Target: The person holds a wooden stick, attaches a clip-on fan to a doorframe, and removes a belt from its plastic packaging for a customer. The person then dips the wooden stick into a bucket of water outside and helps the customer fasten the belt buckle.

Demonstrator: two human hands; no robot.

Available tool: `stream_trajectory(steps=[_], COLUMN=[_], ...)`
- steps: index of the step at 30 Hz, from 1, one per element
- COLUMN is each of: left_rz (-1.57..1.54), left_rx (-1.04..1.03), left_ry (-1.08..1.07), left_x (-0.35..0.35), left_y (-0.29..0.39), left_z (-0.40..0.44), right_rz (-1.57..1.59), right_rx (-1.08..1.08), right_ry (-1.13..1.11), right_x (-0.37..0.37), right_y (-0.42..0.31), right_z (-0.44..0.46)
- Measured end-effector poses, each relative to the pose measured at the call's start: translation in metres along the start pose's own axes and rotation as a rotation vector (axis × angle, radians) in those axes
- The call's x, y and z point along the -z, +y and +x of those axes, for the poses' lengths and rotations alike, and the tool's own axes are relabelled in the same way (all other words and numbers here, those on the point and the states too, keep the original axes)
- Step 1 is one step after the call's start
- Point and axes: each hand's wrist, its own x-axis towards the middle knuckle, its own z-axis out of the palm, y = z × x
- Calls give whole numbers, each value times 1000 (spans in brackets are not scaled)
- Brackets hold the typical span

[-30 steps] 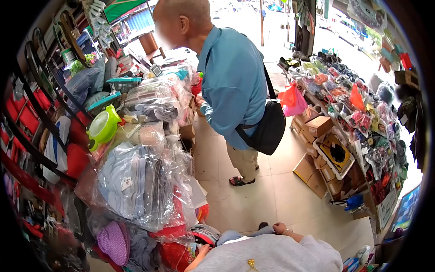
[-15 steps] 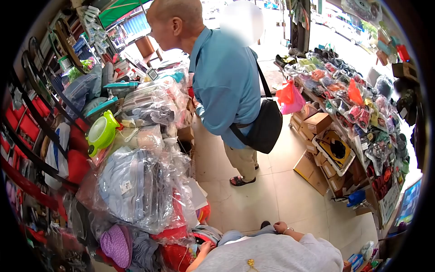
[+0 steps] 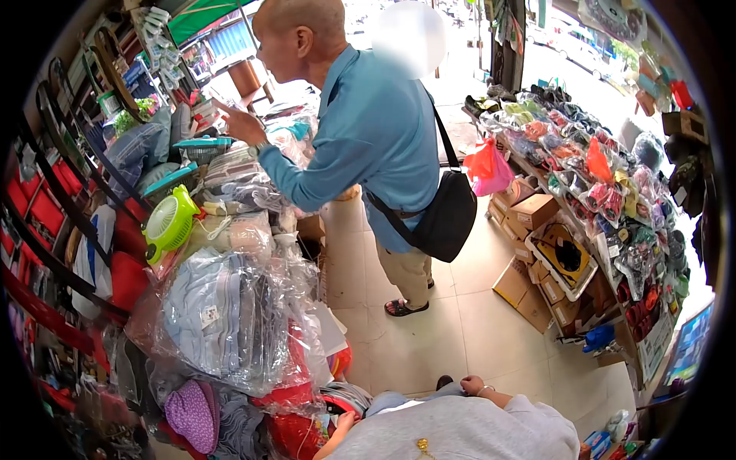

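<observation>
My left hand (image 3: pixel 345 422) rests low beside the red plastic-wrapped goods (image 3: pixel 295 435), its fingers too small and partly hidden to read. On my right leg lies my right hand (image 3: pixel 473 384), fingers curled in, nothing visible in it, a bracelet at the wrist. A purple dotted cap (image 3: pixel 192 416) sits to the left of my left hand, with dark grey folded fabric (image 3: pixel 244 429) between. Above them, light-blue folded clothes (image 3: pixel 222 303) are stacked in clear plastic.
A person in a blue shirt (image 3: pixel 383 123) with a black shoulder bag (image 3: pixel 448 218) stands at the goods, one hand (image 3: pixel 241 125) raised. A green fan (image 3: pixel 170 222) stands among the packets. Bagged shoes (image 3: pixel 606 195) fill the right rack; cardboard boxes (image 3: pixel 524 295) stand below.
The person in blue has lifted a hand and forearm up and forward over the goods. My own hands have stayed in place.
</observation>
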Motion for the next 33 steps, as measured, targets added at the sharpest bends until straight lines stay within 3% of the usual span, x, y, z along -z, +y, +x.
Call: stream_trajectory(steps=[8,11,14,21,26,27,28,29,31,32,33], left_rz=[-82,-84,25,-17,-23,13,-33,-10,-20,-56,-44], left_rx=[-55,-10,-7,-59,-51,-58,-94,-70,-92,-90,-57], left_ry=[56,105,125,271,266,304,152,192,236,231,236], left_x=[-9,-20,-4,-16,-8,-11,-2,-2,7,9,5], left_y=[-2,5,-12,3,-1,-9,-28,-44,-36,-41,-33], left_z=[-4,-9,23,-11,-10,-13,5,2,15,24,8], right_rz=[-49,-78,-72,-222,-307,-239,-180,-117,65,-63,-140], right_rx=[25,185,237,277,297,306,296,276,356,322,326], right_ry=[-3,-21,-26,-27,29,-22,-68,-114,-196,-184,-136], right_x=[6,9,0,-4,-8,-4,8,18,-4,6,-5], right_y=[-19,-24,30,78,49,47,52,62,3,-35,-5], right_z=[-13,-16,39,105,101,94,76,55,69,33,67])
